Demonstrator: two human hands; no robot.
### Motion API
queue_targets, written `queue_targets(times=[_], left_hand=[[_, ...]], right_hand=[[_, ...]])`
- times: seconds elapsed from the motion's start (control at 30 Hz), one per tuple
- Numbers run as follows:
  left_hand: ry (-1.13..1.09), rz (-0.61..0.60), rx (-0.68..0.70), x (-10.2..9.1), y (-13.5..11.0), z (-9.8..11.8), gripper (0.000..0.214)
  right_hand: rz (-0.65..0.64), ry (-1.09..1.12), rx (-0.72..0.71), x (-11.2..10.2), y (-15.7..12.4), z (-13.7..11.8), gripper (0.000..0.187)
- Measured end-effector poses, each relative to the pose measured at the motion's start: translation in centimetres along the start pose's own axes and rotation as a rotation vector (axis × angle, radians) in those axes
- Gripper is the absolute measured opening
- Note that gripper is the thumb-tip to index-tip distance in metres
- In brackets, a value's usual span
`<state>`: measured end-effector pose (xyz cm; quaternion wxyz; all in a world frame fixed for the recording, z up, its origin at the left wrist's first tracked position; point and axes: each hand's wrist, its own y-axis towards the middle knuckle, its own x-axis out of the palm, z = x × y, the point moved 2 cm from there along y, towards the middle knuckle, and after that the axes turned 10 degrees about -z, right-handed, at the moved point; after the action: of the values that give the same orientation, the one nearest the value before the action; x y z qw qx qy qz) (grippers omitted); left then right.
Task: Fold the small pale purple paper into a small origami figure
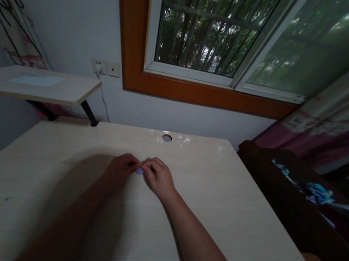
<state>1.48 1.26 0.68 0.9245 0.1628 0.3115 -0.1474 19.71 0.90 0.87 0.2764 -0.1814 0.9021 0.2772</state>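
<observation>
A small pale purple piece shows between my two hands, low over the desk; it is too small to tell its kind. On its left side my left hand is closed in a pinch, thumb and forefinger at the upper edge of the piece. My right hand pinches at its right edge, with the other fingers curled in. The fingertips of both hands nearly meet and cover part of the piece. Below them lies the light wood-grain desk.
At the back left, a raised shelf on black legs carries a pale sheet. A round cable hole is near the desk's back edge. Wall sockets with a white cord are behind. Dark furniture holding assorted items stands right.
</observation>
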Motion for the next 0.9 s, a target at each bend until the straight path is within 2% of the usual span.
queue_targets(times=[0.43,0.57,0.63,0.77,0.9], left_hand=[[-0.050,0.107,-0.024,-0.6,-0.1,0.2,0.019],[-0.087,0.239,-0.088,-1.5,-0.2,-0.4,0.021],[-0.097,0.261,-0.130,-1.7,-0.2,-0.7,0.023],[-0.124,0.210,-0.118,-1.3,0.0,-0.7,0.023],[-0.113,0.113,-0.083,-0.7,0.2,-0.2,0.022]], right_hand=[[0.027,-0.004,0.040,-0.1,0.1,0.3,0.013],[0.068,0.007,0.083,-0.2,0.1,1.1,0.012],[0.121,0.031,0.116,-0.3,0.1,1.5,0.013],[0.166,0.070,0.138,-0.5,0.1,1.7,0.016],[0.102,0.103,0.086,-0.4,0.2,0.8,0.015]])
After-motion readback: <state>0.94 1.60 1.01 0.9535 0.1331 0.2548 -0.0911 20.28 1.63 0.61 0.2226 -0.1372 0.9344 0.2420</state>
